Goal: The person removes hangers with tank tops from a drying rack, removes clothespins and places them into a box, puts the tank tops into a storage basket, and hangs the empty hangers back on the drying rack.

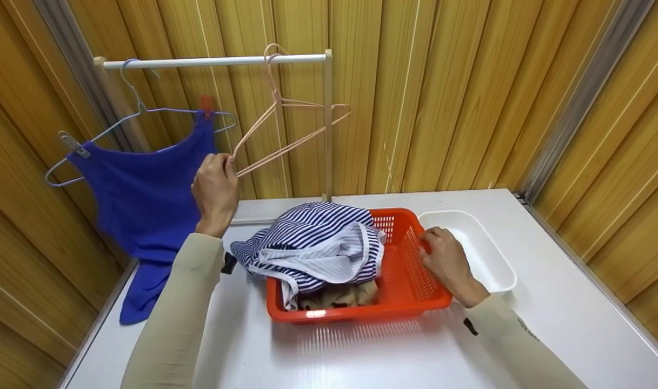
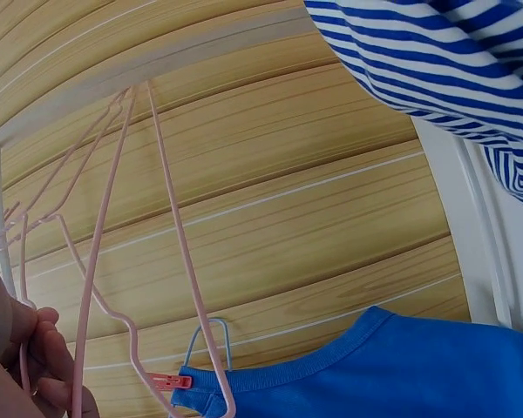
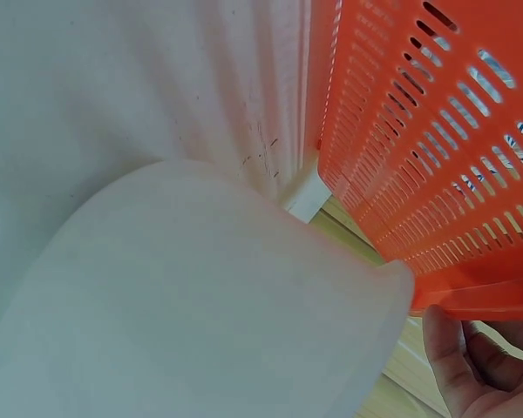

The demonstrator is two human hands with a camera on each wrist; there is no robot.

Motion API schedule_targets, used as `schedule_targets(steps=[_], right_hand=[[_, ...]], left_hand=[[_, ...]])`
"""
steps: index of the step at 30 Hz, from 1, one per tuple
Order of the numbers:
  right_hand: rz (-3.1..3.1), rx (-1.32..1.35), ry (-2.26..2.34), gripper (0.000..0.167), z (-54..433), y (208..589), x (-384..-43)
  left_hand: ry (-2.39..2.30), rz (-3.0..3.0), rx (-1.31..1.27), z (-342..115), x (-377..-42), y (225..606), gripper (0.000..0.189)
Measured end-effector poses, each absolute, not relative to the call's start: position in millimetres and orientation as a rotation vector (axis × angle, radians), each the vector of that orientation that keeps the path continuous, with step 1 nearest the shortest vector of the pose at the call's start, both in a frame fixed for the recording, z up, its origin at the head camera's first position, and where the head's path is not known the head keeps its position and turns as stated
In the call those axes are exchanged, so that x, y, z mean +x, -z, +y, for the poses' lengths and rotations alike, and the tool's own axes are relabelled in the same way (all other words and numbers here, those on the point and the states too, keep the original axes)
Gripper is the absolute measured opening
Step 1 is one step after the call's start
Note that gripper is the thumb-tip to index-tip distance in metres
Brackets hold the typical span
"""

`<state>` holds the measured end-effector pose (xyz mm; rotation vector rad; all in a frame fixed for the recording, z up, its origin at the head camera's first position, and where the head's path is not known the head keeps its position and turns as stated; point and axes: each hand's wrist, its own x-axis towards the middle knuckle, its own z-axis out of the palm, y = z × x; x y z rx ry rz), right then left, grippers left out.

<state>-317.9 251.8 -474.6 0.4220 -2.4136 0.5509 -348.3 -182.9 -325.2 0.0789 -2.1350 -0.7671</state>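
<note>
My left hand [image 1: 217, 186] pinches the left corner of a pink wire hanger [image 1: 256, 129]; two such hangers hang close together from the rack's white rod [image 1: 199, 62]. In the left wrist view, my fingers [image 2: 57, 348] curl round the pink wire. My right hand [image 1: 449, 265] holds the right rim of a red plastic basket [image 1: 361, 312], thumb and fingers round the edge. Inside the basket, a blue-and-white striped garment [image 1: 318, 237] is heaped on the left and spills over the rim, above a tan cloth [image 1: 342, 296].
A blue tank top [image 1: 150, 189] hangs at the left on a bluish hanger [image 1: 112, 127], fastened by a red clothespin [image 1: 207, 107] and a grey clothespin [image 1: 73, 144]. Right of the basket stands a white tray [image 1: 504, 265]. Wood-patterned walls [image 1: 447, 97] enclose the white table [image 1: 566, 302].
</note>
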Motion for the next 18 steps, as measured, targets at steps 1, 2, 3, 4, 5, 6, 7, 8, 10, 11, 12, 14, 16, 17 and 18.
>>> schedule_targets(steps=[1, 2, 3, 4, 5, 6, 7, 8, 10, 11, 12, 14, 16, 17, 18], right_hand=[[-2.418, 0.417, -0.555, 0.016, 252, 475, -318], [-2.421, 0.412, -0.558, 0.016, 252, 475, -318], [-2.424, 0.407, -0.560, 0.016, 252, 475, -318], [-2.427, 0.405, -0.563, 0.016, 252, 475, -318], [-2.427, 0.404, -0.564, 0.016, 251, 475, -318], [-2.427, 0.404, -0.560, 0.015, 251, 475, -318], [-2.427, 0.405, -0.556, 0.015, 251, 476, -318], [-2.425, 0.406, -0.550, 0.015, 251, 476, -318], [-2.424, 0.410, -0.539, 0.014, 251, 476, -318], [-2.424, 0.411, -0.534, 0.014, 251, 476, -318], [-2.424, 0.412, -0.528, 0.014, 251, 476, -318], [-2.425, 0.409, -0.531, 0.014, 251, 476, -317], [-2.428, 0.404, -0.536, 0.014, 251, 475, -317], [-2.428, 0.400, -0.539, 0.015, 251, 474, -317], [-2.429, 0.398, -0.541, 0.015, 251, 474, -317]], left_hand=[[0.763, -2.139, 0.079, -183, -349, 327, 0.027], [0.759, -2.144, 0.075, -183, -349, 328, 0.027], [0.755, -2.148, 0.071, -183, -350, 329, 0.026], [0.751, -2.150, 0.065, -183, -350, 331, 0.025], [0.748, -2.150, 0.057, -183, -350, 333, 0.024], [0.747, -2.146, 0.048, -184, -350, 334, 0.023], [0.749, -2.134, 0.033, -184, -350, 336, 0.021], [0.746, -2.120, 0.016, -184, -350, 337, 0.020], [0.733, -2.078, -0.021, -184, -348, 339, 0.017], [0.728, -2.057, -0.043, -183, -345, 339, 0.017], [0.726, -2.040, -0.068, -183, -342, 339, 0.018], [0.725, -2.028, -0.133, -180, -333, 340, 0.019], [0.740, -2.051, -0.201, -177, -322, 341, 0.021], [0.752, -2.076, -0.235, -176, -317, 343, 0.022], [0.766, -2.106, -0.266, -176, -312, 345, 0.023]])
